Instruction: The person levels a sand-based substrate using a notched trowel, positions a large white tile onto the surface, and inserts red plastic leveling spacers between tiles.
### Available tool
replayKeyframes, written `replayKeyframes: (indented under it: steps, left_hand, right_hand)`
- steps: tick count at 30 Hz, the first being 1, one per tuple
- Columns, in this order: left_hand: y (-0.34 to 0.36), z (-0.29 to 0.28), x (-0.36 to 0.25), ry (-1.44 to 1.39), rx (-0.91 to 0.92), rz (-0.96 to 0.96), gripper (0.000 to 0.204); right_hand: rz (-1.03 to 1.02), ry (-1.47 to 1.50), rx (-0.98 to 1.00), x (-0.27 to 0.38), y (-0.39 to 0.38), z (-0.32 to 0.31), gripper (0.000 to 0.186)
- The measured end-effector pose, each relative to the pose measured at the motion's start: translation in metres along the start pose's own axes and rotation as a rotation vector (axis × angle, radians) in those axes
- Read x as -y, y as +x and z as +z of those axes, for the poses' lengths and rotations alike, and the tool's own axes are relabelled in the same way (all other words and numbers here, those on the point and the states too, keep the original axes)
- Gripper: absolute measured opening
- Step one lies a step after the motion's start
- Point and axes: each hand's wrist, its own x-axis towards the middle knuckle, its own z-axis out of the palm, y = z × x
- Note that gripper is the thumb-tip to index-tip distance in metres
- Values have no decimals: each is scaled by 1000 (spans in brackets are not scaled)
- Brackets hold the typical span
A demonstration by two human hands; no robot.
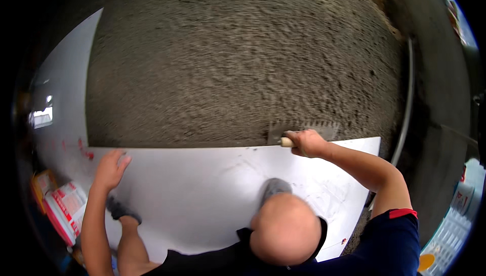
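My right hand (pixel 306 142) is closed round the pale handle of a notched metal trowel (pixel 321 130), whose toothed blade lies on the grey, rough mortar bed (pixel 243 58) beside the front white slab (pixel 187 190). Over the left part of that slab's far edge, my left hand (pixel 114 167) has its fingers apart and holds nothing. A second white slab (pixel 66 73) borders the mortar on the left. My shoes (pixel 119 207) rest on the front slab, partly hidden by my body.
A white-and-red package (pixel 63 207) and a yellow one (pixel 41 187) lie at the lower left. Along the right runs a long grey bar (pixel 407 99) beside a dark strip (pixel 435 83). A pale plastic crate (pixel 448 225) stands at the lower right.
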Motion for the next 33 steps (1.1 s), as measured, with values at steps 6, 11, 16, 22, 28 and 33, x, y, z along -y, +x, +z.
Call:
replayKeyframes:
  steps: [6,11,16,22,28,33]
  left_hand:
    - [-41,72,-19,-17,115,-121,32]
    - [-38,72,-62,5,313,-108,33]
    - [-28,70,-71,2,235,-147,33]
    - [-35,53,-40,20,263,-160,34]
    - [-91,54,76,-63,230,-352,29]
    - [-119,31,90,82,412,-520,48]
  right_hand:
    - [5,30,43,-55,-31,-10,29]
    - [-8,51,-96,-120,-78,-4,35]
    - [112,0,15,-168,-108,-16,42]
    - [269,-50,68,-215,-147,-33,35]
    - [220,-109,-107,-256,-176,-37,37]
    - [302,-167,-139,-276,-193,-40,30]
